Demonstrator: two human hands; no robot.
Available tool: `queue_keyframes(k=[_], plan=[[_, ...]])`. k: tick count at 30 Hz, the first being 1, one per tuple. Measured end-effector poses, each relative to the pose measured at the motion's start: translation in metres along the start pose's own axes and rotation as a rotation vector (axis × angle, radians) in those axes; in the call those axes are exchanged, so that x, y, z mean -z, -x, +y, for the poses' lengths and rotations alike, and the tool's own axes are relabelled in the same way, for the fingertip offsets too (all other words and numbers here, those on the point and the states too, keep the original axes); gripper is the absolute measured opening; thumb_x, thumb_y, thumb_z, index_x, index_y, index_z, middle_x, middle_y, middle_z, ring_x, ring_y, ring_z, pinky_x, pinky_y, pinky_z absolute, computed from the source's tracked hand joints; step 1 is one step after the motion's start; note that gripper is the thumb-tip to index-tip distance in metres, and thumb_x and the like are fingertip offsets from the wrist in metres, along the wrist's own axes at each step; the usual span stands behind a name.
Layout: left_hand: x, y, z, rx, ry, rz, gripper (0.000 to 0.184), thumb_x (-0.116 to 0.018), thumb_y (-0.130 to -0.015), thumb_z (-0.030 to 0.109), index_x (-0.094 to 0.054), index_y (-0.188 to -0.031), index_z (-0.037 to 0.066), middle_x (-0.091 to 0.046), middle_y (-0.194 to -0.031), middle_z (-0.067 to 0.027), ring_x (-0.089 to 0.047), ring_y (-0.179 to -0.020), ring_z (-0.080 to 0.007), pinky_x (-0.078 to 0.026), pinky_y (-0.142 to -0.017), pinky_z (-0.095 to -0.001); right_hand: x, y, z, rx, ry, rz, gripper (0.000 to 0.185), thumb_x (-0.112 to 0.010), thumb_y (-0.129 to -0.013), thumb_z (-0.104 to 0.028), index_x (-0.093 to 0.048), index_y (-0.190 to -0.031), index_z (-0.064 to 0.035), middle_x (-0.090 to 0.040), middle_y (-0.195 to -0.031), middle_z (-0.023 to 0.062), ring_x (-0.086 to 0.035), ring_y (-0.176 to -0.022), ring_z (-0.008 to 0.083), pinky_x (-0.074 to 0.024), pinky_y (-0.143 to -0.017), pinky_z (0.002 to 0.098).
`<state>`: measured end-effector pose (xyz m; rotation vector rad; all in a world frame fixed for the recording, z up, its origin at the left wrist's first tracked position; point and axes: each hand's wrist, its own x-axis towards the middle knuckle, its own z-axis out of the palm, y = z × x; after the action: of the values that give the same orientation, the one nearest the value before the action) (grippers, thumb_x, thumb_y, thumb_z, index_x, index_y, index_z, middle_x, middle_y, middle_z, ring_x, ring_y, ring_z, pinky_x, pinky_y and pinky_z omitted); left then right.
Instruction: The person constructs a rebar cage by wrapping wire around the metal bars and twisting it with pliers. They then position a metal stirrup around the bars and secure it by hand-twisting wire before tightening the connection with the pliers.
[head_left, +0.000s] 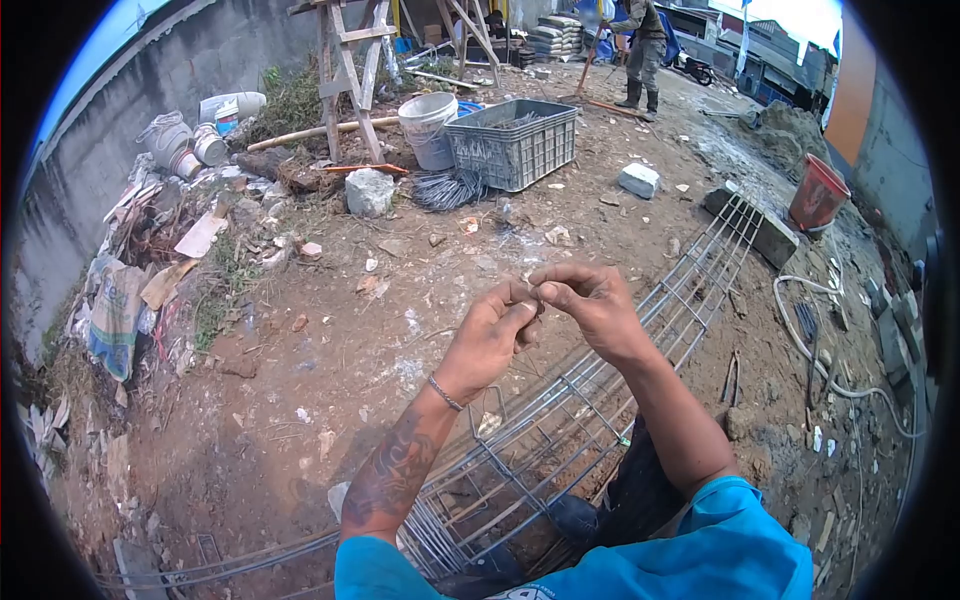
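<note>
My left hand (pixel 500 322) and my right hand (pixel 590 302) meet in front of me, above the ground. Thumb and fingers of each are pinched together, and the fingertips touch or nearly touch. Whatever lies between them is too small to make out. Below and to the right of both hands runs a long steel rebar cage (pixel 570 400), with square stirrups round its lengthwise bars. Its far end rests on a concrete block (pixel 772 240). My forearms hang over the cage, and its near end lies by my legs.
A grey crate (pixel 512 150), a white bucket (pixel 430 130) and a bundle of wires (pixel 448 189) stand ahead. Pincers (pixel 732 377) lie right of the cage, near a pale hose (pixel 850 390) and a red bucket (pixel 820 193). A person (pixel 645 55) stands farther back.
</note>
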<state>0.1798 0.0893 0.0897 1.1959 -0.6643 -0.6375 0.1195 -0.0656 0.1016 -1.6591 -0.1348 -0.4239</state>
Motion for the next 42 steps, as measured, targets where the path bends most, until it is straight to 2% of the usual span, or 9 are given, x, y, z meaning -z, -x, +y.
queue_keyframes(k=[10, 15, 20, 24, 26, 28, 32, 37, 42], plan=[[0.017, -0.002, -0.011, 0.149, 0.304, -0.503, 0.031, -0.040, -0.098, 0.027, -0.052, -0.083, 0.003, -0.050, -0.074, -0.0023, -0.055, -0.072, -0.0152, -0.049, -0.080, -0.0380, -0.006, 0.008, -0.009, 0.016, -0.043, -0.044, 0.017, -0.058, -0.090, -0.014, -0.061, -0.090, 0.0029, -0.063, -0.078, 0.0063, -0.059, -0.075, 0.0109, -0.0490, -0.070, 0.0265], [0.013, -0.007, -0.007, 0.197, 0.014, -0.363, 0.038, -0.039, -0.098, 0.034, -0.047, -0.076, 0.005, -0.046, -0.063, -0.0003, -0.050, -0.059, -0.0173, -0.046, -0.064, -0.0364, -0.005, 0.004, 0.004, 0.108, -0.023, 0.132, 0.016, -0.055, -0.092, -0.013, -0.055, -0.093, 0.0026, -0.063, -0.081, 0.0086, -0.061, -0.073, 0.0124, -0.0496, -0.061, 0.0249], [-0.006, -0.010, -0.028, -0.370, -0.733, -0.003, 0.046, -0.038, -0.098, 0.035, -0.053, -0.077, -0.003, -0.052, -0.061, -0.0095, -0.051, -0.058, -0.0205, -0.042, -0.058, -0.0362, -0.006, 0.001, 0.005, 0.012, -0.161, 0.210, 0.016, -0.053, -0.093, -0.014, -0.054, -0.093, 0.0015, -0.062, -0.080, 0.0084, -0.062, -0.074, 0.0145, -0.0505, -0.062, 0.0266], [-0.020, -0.001, -0.011, -0.300, -0.867, 0.081, 0.041, -0.041, -0.098, 0.029, -0.056, -0.082, -0.005, -0.055, -0.063, -0.0159, -0.056, -0.061, -0.0249, -0.043, -0.059, -0.0372, -0.010, 0.004, -0.002, -0.039, -0.143, 0.240, 0.016, -0.053, -0.093, -0.014, -0.054, -0.093, 0.0018, -0.061, -0.079, 0.0073, -0.062, -0.074, 0.0146, -0.0506, -0.062, 0.0267], [-0.011, 0.002, -0.006, -0.260, -0.837, 0.056, 0.038, -0.044, -0.097, 0.028, -0.058, -0.081, -0.003, -0.059, -0.068, -0.0142, -0.059, -0.065, -0.0221, -0.045, -0.063, -0.0362, -0.008, 0.004, -0.002, -0.017, -0.137, 0.226, 0.016, -0.054, -0.093, -0.015, -0.054, -0.093, 0.0011, -0.060, -0.078, 0.0066, -0.062, -0.073, 0.0141, -0.0504, -0.064, 0.0271], [0.007, 0.005, 0.004, 0.065, -0.507, -0.366, 0.031, -0.048, -0.094, 0.027, -0.059, -0.090, -0.002, -0.063, -0.071, -0.0087, -0.062, -0.069, -0.0181, -0.048, -0.066, -0.0315, -0.002, 0.003, -0.003, 0.053, -0.256, 0.107, 0.011, -0.054, -0.092, -0.012, -0.053, -0.091, -0.0011, -0.057, -0.081, 0.0049, -0.058, -0.073, 0.0148, -0.0509, -0.070, 0.0290], [0.021, 0.016, 0.007, -0.059, -0.501, -0.488, 0.027, -0.055, -0.091, 0.024, -0.061, -0.088, -0.002, -0.063, -0.073, -0.0050, -0.060, -0.071, -0.0109, -0.048, -0.069, -0.0260, -0.005, 0.006, 0.002, -0.007, -0.768, -0.014, 0.005, -0.053, -0.092, -0.012, -0.052, -0.095, -0.0079, -0.056, -0.080, 0.0036, -0.060, -0.074, 0.0166, -0.0534, -0.072, 0.0370], [0.008, 0.016, -0.004, 0.135, -0.247, -0.340, 0.029, -0.056, -0.091, 0.026, -0.063, -0.087, -0.001, -0.063, -0.070, -0.0056, -0.059, -0.067, -0.0111, -0.047, -0.061, -0.0259, 0.002, 0.002, -0.005, -0.028, -0.800, 0.060, 0.012, -0.052, -0.094, -0.017, -0.049, -0.096, -0.0061, -0.055, -0.079, 0.0048, -0.058, -0.069, 0.0151, -0.0531, -0.067, 0.0324], [-0.010, 0.006, -0.019, -0.012, -0.717, -0.139, 0.022, -0.058, -0.089, 0.021, -0.060, -0.084, 0.000, -0.059, -0.067, -0.0037, -0.053, -0.056, -0.0084, -0.044, -0.055, -0.0235, 0.005, -0.001, -0.002, -0.126, -0.558, 0.353, 0.010, -0.051, -0.094, -0.018, -0.049, -0.092, -0.0091, -0.055, -0.077, 0.0029, -0.055, -0.063, 0.0116, -0.0502, -0.058, 0.0284]])
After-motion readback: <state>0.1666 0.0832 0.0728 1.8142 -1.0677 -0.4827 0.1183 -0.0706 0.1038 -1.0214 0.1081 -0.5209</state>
